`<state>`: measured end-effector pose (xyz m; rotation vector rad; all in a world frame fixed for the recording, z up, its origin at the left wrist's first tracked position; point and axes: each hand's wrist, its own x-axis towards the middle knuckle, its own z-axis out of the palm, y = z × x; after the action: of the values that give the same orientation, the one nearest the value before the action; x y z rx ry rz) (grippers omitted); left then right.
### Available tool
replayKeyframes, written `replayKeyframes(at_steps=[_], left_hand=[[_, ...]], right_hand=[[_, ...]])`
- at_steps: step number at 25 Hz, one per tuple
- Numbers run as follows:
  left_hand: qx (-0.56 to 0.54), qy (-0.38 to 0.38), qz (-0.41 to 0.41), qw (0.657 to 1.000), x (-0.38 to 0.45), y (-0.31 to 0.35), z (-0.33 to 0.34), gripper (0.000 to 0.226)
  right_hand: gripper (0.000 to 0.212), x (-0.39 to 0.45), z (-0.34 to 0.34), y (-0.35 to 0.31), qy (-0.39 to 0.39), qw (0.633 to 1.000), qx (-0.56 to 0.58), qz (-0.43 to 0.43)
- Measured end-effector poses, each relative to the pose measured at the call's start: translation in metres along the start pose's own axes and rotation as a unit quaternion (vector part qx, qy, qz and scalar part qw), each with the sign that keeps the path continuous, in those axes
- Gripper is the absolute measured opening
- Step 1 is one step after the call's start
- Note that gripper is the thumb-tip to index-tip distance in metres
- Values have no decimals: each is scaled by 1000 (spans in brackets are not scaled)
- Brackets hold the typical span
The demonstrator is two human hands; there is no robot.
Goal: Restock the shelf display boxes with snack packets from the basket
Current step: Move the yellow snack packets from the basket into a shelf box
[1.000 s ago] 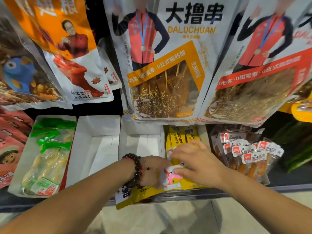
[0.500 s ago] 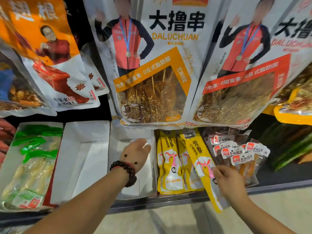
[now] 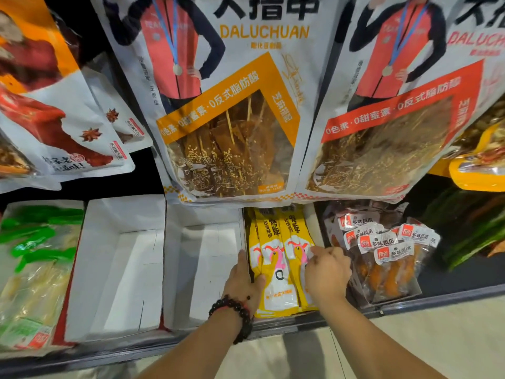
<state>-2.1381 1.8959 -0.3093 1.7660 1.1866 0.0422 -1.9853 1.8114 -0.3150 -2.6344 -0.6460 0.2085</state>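
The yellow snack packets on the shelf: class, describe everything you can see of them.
The yellow snack packets are long, glossy plastic pouches, yellow with white panels, a pink cartoon bird and dark Chinese lettering. Several stand on edge, side by side in a tight row, leaning back on the shelf, tops under the hanging bags. The left hand holds their left side, thumb on the front; the right hand presses their right side. A white display box adjoins on the left.
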Motion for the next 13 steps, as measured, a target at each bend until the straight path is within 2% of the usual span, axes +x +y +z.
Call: replayKeyframes(at_steps=[2, 4, 7, 10, 13], left_hand=[[13, 5, 11, 1000, -1, 0, 1, 63], [41, 12, 22, 999, -6, 1, 1, 69], [116, 15, 63, 991, -9, 1, 2, 71], [221, -37, 65, 972, -4, 0, 2, 66], [268, -32, 68, 960, -6, -4, 5, 54]], right_hand=[[31, -3, 7, 1, 10, 1000, -17, 1], [35, -6, 8, 2, 36, 999, -33, -20], [37, -12, 4, -1, 96, 988, -2, -123], [36, -23, 10, -8, 46, 964, -100, -240], [49, -20, 22, -3, -31, 949, -191, -248]])
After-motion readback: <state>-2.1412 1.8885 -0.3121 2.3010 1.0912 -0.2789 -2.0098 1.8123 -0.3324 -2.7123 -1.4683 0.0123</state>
